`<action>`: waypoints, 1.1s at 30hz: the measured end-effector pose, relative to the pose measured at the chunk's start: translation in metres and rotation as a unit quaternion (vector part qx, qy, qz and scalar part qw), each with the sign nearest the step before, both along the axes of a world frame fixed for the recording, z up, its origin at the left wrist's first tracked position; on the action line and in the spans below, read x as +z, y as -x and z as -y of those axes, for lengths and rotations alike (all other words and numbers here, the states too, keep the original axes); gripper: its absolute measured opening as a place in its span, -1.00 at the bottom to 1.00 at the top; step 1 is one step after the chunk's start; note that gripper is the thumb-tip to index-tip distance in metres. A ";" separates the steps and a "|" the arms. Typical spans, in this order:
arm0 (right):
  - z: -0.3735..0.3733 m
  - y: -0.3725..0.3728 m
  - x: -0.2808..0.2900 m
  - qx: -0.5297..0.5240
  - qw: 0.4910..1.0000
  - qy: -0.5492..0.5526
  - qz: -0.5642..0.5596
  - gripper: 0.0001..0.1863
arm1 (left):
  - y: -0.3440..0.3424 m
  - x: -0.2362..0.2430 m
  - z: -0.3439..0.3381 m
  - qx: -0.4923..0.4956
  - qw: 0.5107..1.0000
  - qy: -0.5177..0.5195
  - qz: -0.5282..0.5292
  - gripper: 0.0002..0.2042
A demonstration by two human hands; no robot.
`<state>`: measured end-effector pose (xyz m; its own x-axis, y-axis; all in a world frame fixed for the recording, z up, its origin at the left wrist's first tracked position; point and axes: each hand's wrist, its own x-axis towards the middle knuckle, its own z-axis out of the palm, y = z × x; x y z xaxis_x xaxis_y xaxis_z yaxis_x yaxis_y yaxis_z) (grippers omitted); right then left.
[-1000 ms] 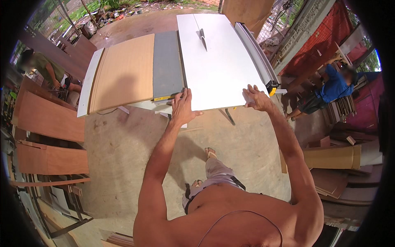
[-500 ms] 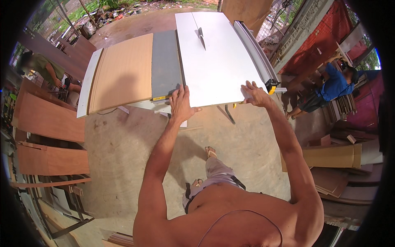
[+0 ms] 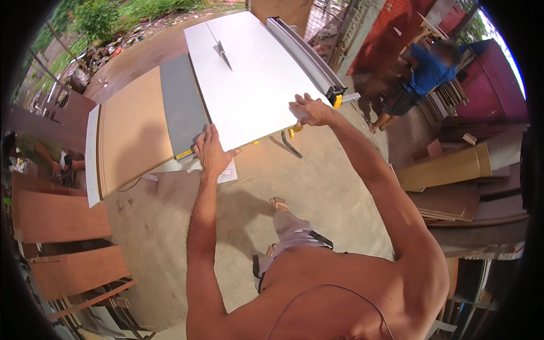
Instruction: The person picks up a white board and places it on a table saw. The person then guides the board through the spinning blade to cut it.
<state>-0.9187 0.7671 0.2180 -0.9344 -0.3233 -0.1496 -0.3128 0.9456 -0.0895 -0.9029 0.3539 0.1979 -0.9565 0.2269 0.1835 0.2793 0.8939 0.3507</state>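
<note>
A white board [image 3: 241,102] lies flat on a table saw, and the saw blade [image 3: 225,56] stands up through it. A thin cut line runs from the blade to the board's far edge. My left hand [image 3: 213,152] grips the near left corner, fingers on top and to the side, thumb along the near edge. At the near right corner my right hand [image 3: 311,110] holds the board with bent fingers on its top; its thumb is partly hidden. The rip fence [image 3: 303,56], a long metal rail, runs along the board's right side.
Left of the board are a grey table section [image 3: 184,105] and a wood-coloured panel [image 3: 136,122]. Brown boards [image 3: 62,215] stack at left, more panels [image 3: 445,170] at right. A person in blue [image 3: 425,68] stands at right; another person [image 3: 37,153] is at far left.
My view has turned, so the saw and board sit further left and tilted. Both hands stay at the board's near corners. Any slide of the board past the blade is too small to tell.
</note>
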 end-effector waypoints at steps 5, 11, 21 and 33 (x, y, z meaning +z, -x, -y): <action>0.001 0.003 0.007 -0.006 1.000 0.011 0.010 -0.04 | 0.010 -0.007 0.000 -0.013 1.000 -0.002 -0.006 0.16; -0.002 0.015 -0.003 0.007 1.000 -0.009 0.006 -0.04 | 0.016 -0.007 0.000 -0.021 0.999 -0.039 0.000 0.14; -0.001 0.021 0.006 -0.025 0.999 -0.019 0.030 0.01 | 0.024 0.003 -0.009 -0.011 1.000 -0.025 0.008 0.12; -0.002 0.044 -0.006 -0.025 0.999 0.028 0.001 -0.05 | 0.050 -0.015 0.003 -0.023 0.999 -0.028 -0.018 0.09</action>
<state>-0.9625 0.7690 0.2119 -0.9496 -0.2835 -0.1336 -0.2645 0.9536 -0.1439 -0.9528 0.3505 0.1832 -0.9380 0.2579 0.2318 0.3324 0.8589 0.3896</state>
